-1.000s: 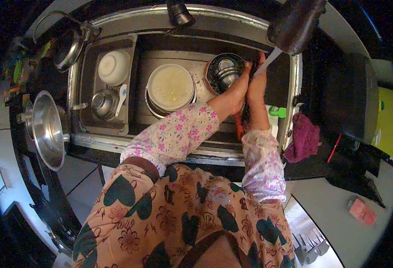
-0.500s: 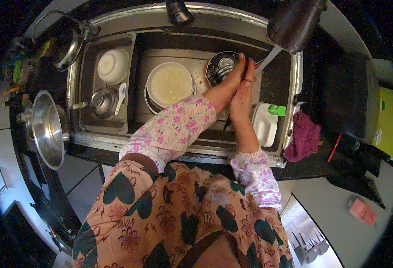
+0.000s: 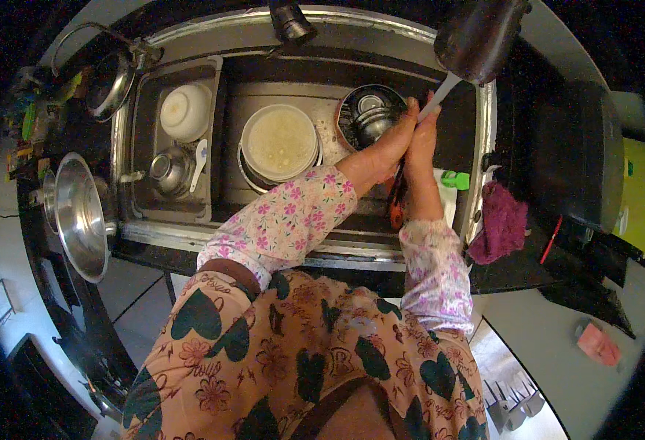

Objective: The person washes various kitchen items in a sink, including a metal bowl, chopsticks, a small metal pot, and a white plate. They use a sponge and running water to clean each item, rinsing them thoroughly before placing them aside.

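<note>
My left hand (image 3: pixel 392 145) and my right hand (image 3: pixel 422 138) are close together at the right side of the sink. Between them is a slim dark handle (image 3: pixel 397 192) with an orange-red patch near its lower end; the rest is hidden by my hands. A pale streak (image 3: pixel 440 97), looking like running water, comes down onto my fingers from a dark tap (image 3: pixel 480 40). Just left of my fingers, a dark-insided pan (image 3: pixel 350 103) holds metal bowls (image 3: pixel 372 117). Part of a white tray (image 3: pixel 447 205) shows beside my right wrist, with a green-capped item (image 3: pixel 454 180) by it.
A white bowl of cloudy liquid (image 3: pixel 278 143) stands mid-sink. The left basin holds a white bowl (image 3: pixel 184 112), a steel bowl (image 3: pixel 171 171) and a white spoon (image 3: pixel 198 166). A large steel basin (image 3: pixel 80 216) stands left of the sink. A purple cloth (image 3: pixel 500 224) hangs over the right edge.
Both hands have moved a little right and nearer me, under the pale streak. The dark handle with its orange-red patch now shows more. The metal bowls in the pan are less covered.
</note>
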{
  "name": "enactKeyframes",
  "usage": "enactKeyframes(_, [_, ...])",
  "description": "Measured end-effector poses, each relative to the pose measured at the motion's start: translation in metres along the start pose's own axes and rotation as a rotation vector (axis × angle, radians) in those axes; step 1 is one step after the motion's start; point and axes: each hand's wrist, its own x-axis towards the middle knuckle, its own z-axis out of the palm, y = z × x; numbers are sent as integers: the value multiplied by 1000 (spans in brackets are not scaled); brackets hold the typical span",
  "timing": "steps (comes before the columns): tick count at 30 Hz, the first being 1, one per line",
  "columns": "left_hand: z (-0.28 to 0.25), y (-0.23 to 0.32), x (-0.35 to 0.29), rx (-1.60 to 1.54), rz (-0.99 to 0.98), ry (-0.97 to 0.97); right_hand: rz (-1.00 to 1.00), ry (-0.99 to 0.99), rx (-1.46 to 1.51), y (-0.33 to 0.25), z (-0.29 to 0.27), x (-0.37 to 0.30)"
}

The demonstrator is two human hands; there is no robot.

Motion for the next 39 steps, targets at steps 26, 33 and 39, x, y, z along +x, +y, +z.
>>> enactKeyframes(26, [15,-15,1,18,168,-163,-205,298,315,7,-3,11])
enactKeyframes(33, [-3,-44,37,-207,229,376,60,155,982,-3,1,-2])
enactKeyframes(39, [-29,3,15,-304,369,398,-310,-33,-164,-9,-34,-39])
